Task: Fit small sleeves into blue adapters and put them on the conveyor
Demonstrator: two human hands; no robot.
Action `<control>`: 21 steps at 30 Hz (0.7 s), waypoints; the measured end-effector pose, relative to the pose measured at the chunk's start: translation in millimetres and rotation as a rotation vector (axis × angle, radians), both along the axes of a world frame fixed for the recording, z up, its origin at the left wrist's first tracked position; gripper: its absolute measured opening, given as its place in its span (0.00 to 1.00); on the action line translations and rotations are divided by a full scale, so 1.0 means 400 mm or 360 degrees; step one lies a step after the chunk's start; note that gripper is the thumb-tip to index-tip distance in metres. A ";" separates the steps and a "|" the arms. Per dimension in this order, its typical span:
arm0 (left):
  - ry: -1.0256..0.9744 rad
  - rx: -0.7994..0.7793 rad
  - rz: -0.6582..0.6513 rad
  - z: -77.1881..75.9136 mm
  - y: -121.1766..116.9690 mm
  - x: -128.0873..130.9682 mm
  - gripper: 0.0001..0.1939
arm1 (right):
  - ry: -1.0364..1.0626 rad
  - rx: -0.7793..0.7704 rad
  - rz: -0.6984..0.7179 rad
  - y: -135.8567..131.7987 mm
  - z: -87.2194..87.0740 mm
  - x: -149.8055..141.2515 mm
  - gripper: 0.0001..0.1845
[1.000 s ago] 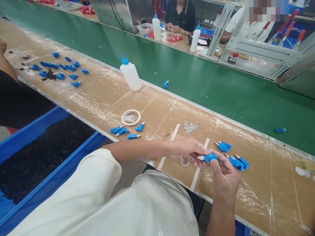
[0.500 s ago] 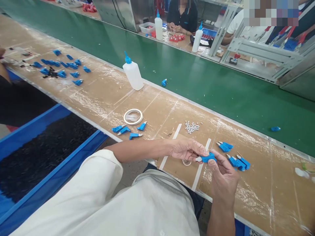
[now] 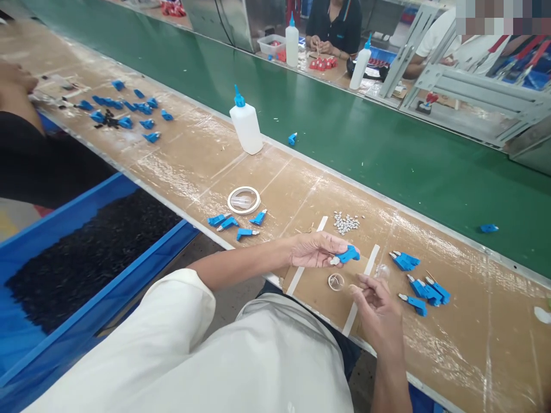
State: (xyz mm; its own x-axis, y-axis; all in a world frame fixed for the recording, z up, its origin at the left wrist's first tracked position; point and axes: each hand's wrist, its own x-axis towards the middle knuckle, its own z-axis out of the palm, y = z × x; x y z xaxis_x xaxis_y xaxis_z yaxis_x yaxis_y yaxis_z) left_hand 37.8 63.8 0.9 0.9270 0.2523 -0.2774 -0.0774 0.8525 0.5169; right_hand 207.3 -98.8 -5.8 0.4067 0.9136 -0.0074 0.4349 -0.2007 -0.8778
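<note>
My left hand (image 3: 316,249) is closed around one end of a blue plastic piece with a pale tip (image 3: 348,254), held just above the bench. To the lower right, my right hand (image 3: 379,307) is apart from that piece. Its fingers are half curled, with a small gap between thumb and forefinger, and I see nothing between them. A small round dish (image 3: 336,281) lies on the cardboard between the two hands. Beyond my left hand is a heap of small grey bits (image 3: 345,222). Several similar blue pieces (image 3: 431,291) lie right of my right hand, a thin stick among them.
A roll of white tape (image 3: 243,200) and more blue pieces (image 3: 244,233) lie left. A white squeeze bottle (image 3: 247,129) stands by the green conveyor belt (image 3: 387,155). A blue bin of black bits (image 3: 94,258) is below the bench. Co-workers sit left and opposite.
My right hand has let go of the blue piece and moved down, away from it. My left hand has kept the piece and shifted slightly up and left. The view has turned a little.
</note>
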 end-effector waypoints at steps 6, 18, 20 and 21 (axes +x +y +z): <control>0.0061 -0.0086 0.0070 -0.011 -0.001 -0.014 0.06 | -0.0129 0.0067 0.0146 0.045 -0.029 -0.048 0.21; 0.0035 -0.0162 0.0216 -0.030 0.001 -0.046 0.05 | -0.0228 0.0186 0.0206 0.062 -0.044 -0.037 0.14; 0.0077 -0.0178 0.0248 -0.030 -0.002 -0.044 0.05 | -0.0259 0.0193 0.0247 0.055 -0.033 -0.029 0.13; 0.0104 -0.0188 0.0263 -0.029 -0.005 -0.043 0.04 | -0.0274 0.0195 0.0270 0.050 -0.026 -0.026 0.12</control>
State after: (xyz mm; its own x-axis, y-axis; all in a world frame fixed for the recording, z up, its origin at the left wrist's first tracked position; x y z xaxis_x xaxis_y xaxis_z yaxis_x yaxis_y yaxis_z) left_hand 20.7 61.8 -10.7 0.8549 0.3615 -0.3722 -0.1908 0.8861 0.4224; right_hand 196.8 -78.8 -16.2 0.2335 0.9585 0.1633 0.5980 -0.0091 -0.8014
